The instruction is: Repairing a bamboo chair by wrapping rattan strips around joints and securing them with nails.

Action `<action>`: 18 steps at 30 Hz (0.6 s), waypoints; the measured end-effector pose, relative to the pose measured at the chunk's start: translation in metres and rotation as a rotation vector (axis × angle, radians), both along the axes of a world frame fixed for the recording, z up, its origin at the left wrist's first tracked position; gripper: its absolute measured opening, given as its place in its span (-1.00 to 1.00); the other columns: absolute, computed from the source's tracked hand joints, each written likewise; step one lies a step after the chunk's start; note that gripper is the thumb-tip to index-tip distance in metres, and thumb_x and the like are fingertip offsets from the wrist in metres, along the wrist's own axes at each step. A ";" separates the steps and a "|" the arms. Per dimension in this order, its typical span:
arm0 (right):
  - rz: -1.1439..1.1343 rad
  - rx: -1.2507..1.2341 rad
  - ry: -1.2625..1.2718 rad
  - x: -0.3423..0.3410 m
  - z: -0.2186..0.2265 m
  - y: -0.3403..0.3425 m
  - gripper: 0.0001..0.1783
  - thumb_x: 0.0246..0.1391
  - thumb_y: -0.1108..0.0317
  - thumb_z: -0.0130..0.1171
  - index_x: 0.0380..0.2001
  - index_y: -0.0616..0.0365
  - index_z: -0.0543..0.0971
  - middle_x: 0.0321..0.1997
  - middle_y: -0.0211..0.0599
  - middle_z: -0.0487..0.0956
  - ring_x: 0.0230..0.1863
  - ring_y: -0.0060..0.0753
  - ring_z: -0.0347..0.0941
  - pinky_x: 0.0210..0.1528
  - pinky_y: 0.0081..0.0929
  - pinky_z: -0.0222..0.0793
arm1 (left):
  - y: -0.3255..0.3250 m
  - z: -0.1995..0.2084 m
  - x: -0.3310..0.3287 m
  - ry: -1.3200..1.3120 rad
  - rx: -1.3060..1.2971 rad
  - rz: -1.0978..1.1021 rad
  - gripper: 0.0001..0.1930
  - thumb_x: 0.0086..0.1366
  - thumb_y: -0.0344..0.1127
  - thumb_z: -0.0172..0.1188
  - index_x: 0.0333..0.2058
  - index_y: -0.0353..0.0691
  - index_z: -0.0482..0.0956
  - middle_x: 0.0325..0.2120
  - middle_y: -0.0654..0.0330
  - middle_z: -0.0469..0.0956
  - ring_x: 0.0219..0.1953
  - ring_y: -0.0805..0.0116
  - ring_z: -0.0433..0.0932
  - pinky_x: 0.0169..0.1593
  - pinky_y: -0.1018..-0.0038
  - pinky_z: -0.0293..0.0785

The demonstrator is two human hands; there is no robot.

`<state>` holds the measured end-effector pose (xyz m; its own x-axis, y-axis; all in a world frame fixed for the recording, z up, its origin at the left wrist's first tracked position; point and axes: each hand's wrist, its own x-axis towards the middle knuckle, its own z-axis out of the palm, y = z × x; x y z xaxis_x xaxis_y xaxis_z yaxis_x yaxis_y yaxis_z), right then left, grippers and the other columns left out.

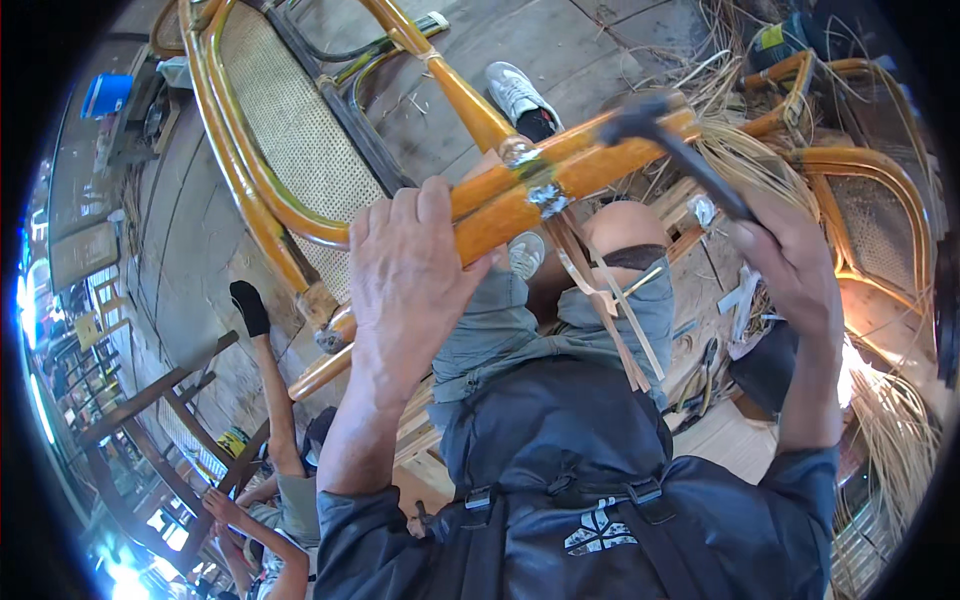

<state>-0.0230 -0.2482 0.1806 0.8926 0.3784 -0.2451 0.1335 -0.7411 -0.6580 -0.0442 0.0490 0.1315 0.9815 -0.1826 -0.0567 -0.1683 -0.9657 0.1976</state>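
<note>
Middle of view: left hand (400, 275) grips rattan chair frame (600, 188), maybe to keep it still | right of view: right hand (790, 255) holds hammer (700, 172) (its head looks blurry)

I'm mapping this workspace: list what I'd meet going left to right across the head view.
Blue container → co-worker's foot in black → left hand → hammer head → right hand → loose pale strands at lower right.
</note>
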 end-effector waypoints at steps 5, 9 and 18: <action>0.308 -0.150 -0.296 0.048 0.007 0.057 -0.68 0.12 0.26 -0.03 -0.09 0.18 0.43 -0.44 -0.09 0.47 -0.40 -0.12 0.44 -0.32 -0.32 0.32 | 0.006 -0.002 -0.002 0.016 -0.003 0.018 -0.38 -0.20 -0.13 0.41 -0.17 -0.25 0.35 -0.40 0.12 0.41 -0.24 0.15 0.40 -0.10 0.27 0.24; 0.262 -0.039 -0.527 0.065 0.006 0.070 -0.69 0.13 0.25 -0.04 -0.11 0.15 0.45 -0.42 -0.09 0.50 -0.40 -0.08 0.45 -0.34 -0.29 0.34 | 0.007 -0.001 -0.003 -0.003 -0.019 0.003 -0.39 -0.19 -0.12 0.42 -0.18 -0.25 0.35 -0.40 0.13 0.41 -0.25 0.16 0.40 -0.11 0.27 0.23; -0.265 0.132 -0.150 0.030 0.019 -0.003 -0.59 0.20 0.20 -0.08 0.06 0.14 0.38 -0.49 -0.41 0.45 -0.54 -0.61 0.33 -0.47 -0.60 0.25 | -0.003 0.001 -0.001 0.026 -0.019 -0.034 -0.37 -0.16 -0.14 0.39 -0.11 -0.26 0.35 -0.32 0.08 0.43 -0.20 0.12 0.40 -0.07 0.28 0.23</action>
